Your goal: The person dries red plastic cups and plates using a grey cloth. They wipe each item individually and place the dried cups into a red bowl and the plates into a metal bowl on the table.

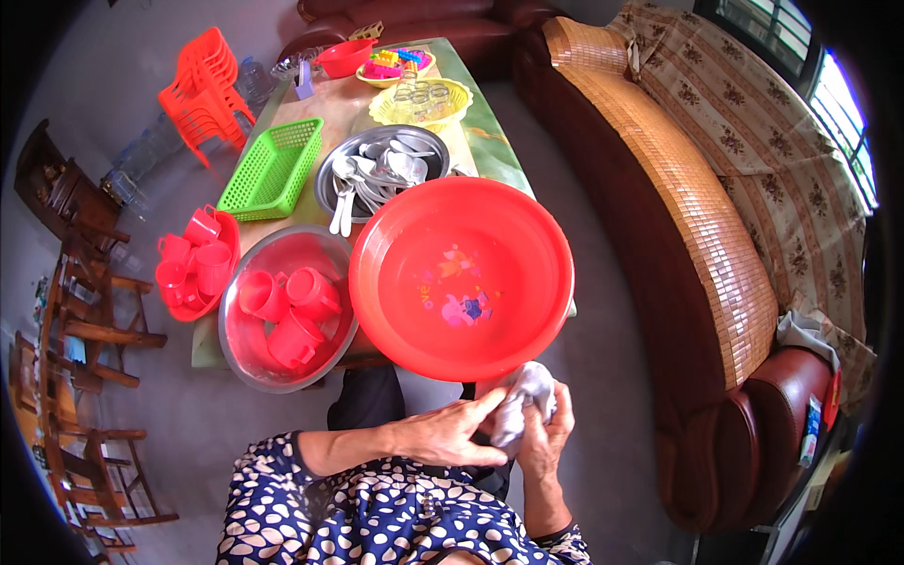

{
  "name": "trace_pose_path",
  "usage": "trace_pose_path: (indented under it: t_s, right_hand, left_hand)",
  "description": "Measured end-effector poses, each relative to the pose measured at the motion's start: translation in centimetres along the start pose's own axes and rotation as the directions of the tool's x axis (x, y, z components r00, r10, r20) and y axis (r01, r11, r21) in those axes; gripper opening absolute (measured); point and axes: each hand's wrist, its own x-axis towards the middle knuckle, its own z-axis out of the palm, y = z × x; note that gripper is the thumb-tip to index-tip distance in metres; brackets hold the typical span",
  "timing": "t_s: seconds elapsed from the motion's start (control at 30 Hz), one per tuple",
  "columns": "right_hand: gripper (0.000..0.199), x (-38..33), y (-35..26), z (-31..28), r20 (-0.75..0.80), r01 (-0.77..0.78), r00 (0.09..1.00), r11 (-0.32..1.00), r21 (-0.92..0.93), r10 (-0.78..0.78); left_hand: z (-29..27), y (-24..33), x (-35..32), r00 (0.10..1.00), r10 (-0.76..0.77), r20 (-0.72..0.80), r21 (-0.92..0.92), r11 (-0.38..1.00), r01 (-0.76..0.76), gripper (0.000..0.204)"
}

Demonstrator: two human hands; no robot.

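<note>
My right hand (544, 441) grips a bunched grey-white cloth (524, 405) just below the near rim of a large red basin (405, 320). My left hand (452, 435) is beside the cloth, thumb and fingers stretched apart toward it, the fingertips reaching its left side. Part of the cloth's underside is hidden by the hands. The red basin sits at the table's near right corner, with printed pictures on its bottom. To its left, a steel basin (233, 353) holds several red mugs (313, 294).
A red tray (229, 229) with more mugs is at the left edge. Beyond stand a green basket (247, 200), a steel bowl (325, 179) of spoons, a yellow basket (460, 111) with glasses, and toy blocks (391, 62). A sofa (603, 179) runs along the right; orange stools (202, 89) stand left.
</note>
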Motion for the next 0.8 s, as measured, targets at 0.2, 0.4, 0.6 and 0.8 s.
trace_pose_path:
  t_s: [0.2,0.4,0.6,0.8]
  right_hand:
    - [0.027,4.8,-1.7,-1.4,-0.309,0.003,0.950,0.992,0.125,0.036]
    - [0.074,8.5,3.4,-0.4,-0.126,-0.221,0.969,0.975,-0.038,0.214]
    - [0.048,9.1,1.0,0.9,-0.017,-0.211,0.977,0.977,0.026,0.211]
    - [0.048,11.2,-0.3,0.3,0.024,-0.190,0.981,0.982,-0.003,0.190]
  left_hand:
    - [-3.8,-4.7,-5.5,0.924,-0.368,-0.101,-0.564,0.787,0.251,0.052]
    - [-5.2,-8.0,-3.7,0.869,-0.322,-0.375,-0.875,0.434,-0.216,0.044]
    - [-4.7,-9.0,-0.8,0.833,-0.397,-0.385,-0.917,0.266,-0.297,0.020]
    - [-1.8,-9.2,1.0,0.831,-0.260,-0.492,-0.868,0.216,-0.447,0.027]
